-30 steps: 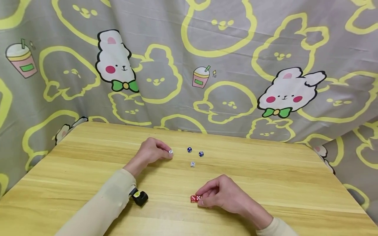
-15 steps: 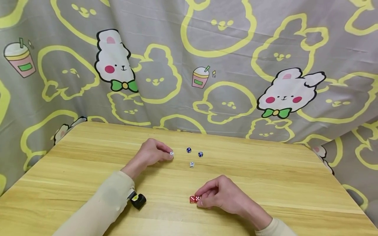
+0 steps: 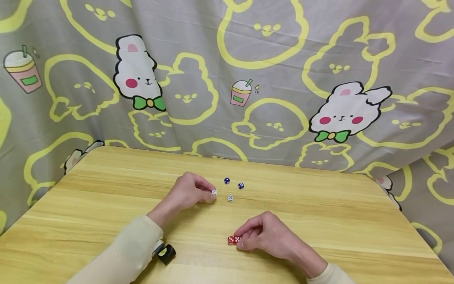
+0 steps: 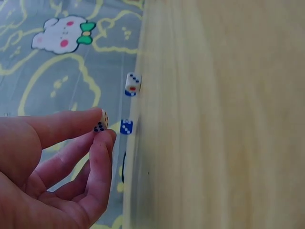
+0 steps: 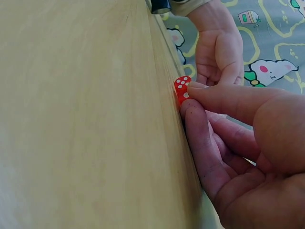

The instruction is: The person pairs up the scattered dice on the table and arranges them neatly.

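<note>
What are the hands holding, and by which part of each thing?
The left hand pinches a white die by opposite sides. The right hand pinches a red die by its sides; another red die sits beside it.

Left hand point(image 3: 187, 191) pinching a white die point(image 3: 214, 193), second white die point(image 3: 230, 198) near, two blue dice point(image 3: 241, 185) beyond, right hand point(image 3: 266, 233) gripping red dice point(image 3: 231, 240), wooden table point(image 3: 326, 209), cartoon-print curtain point(image 3: 213, 128).

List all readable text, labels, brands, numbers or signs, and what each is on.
No readable words, brands or numerals.
Yellow label on black wrist camera: too small to read.
Unheld white die: pips, five on top.
Curtain: drawings, no legible text.
</note>
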`<state>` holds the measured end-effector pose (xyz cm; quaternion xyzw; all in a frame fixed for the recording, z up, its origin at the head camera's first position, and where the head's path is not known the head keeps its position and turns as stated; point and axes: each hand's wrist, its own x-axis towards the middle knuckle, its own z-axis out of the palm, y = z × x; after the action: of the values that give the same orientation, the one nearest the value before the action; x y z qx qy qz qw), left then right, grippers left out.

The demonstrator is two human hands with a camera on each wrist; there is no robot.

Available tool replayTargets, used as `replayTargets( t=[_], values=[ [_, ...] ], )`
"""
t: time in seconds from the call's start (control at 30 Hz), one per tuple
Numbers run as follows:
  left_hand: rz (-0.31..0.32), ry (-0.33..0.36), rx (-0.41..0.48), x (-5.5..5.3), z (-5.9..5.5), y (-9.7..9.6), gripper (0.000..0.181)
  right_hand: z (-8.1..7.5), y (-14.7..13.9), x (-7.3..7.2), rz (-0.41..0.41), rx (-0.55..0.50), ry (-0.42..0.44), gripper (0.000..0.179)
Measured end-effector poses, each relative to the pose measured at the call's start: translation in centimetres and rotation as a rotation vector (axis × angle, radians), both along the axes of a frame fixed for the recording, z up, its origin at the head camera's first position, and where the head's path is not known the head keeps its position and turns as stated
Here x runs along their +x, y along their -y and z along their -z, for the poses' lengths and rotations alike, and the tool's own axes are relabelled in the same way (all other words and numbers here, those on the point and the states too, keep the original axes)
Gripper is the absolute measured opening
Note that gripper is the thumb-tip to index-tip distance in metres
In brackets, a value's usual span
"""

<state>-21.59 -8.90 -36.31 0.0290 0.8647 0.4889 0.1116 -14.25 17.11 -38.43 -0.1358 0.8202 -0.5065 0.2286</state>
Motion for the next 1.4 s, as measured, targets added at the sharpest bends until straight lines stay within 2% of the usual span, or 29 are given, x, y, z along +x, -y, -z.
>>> replayTargets(
  t=[0.3, 0.53, 0.83, 1.1, 1.4],
  values=[
    [0.086, 0.004, -0.005, 1.7, 0.0, -1.0, 0.009, 0.1, -0.1, 0.1, -0.009, -0.01, -0.005, 0.017],
    [0.129, 0.011, 0.003, 2.5, 0.1, -1.6, 0.011, 0.1, -0.1, 0.1, -0.011, -0.012, -0.007, 0.017],
    [0.181, 0.02, 0.055, 3.2, 0.5, -2.3, 0.013, 0.1, -0.1, 0.1, -0.014, -0.001, -0.022, 0.017],
    [0.223, 0.0, 0.054, 3.6, 1.1, -2.8, 0.016, 0.1, -0.1, 0.0, -0.016, -0.001, -0.025, 0.017],
    [0.223, -0.009, 0.049, 3.9, 1.4, -3.2, 0.018, 0.1, -0.1, 0.1, -0.013, 0.004, -0.023, 0.017]
  ],
)
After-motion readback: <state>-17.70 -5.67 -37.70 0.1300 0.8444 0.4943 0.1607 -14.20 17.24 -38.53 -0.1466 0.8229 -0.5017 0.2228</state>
